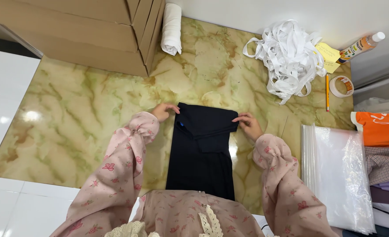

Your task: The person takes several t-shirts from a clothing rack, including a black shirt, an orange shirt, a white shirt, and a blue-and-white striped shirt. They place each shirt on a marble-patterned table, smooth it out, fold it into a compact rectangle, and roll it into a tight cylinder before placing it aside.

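A dark navy garment [201, 153] lies lengthwise on the marble-patterned table [80, 127], its far end folded back into a thick band [207, 120]. My left hand [163, 111] pinches the left corner of that folded band. At the band's right edge my right hand [248, 125] presses with its fingers on the cloth. Both arms wear pink flowered sleeves. The near end of the garment runs under my body.
Stacked cardboard boxes [93, 30] fill the far left, with a rolled white cloth [172, 28] beside them. A heap of white ribbon [289, 55], yellow notes, a glue bottle [360, 46], a pencil [327, 92] and tape roll [341, 86] lie far right. Clear plastic bags [337, 175] and folded clothes [383, 149] sit at right.
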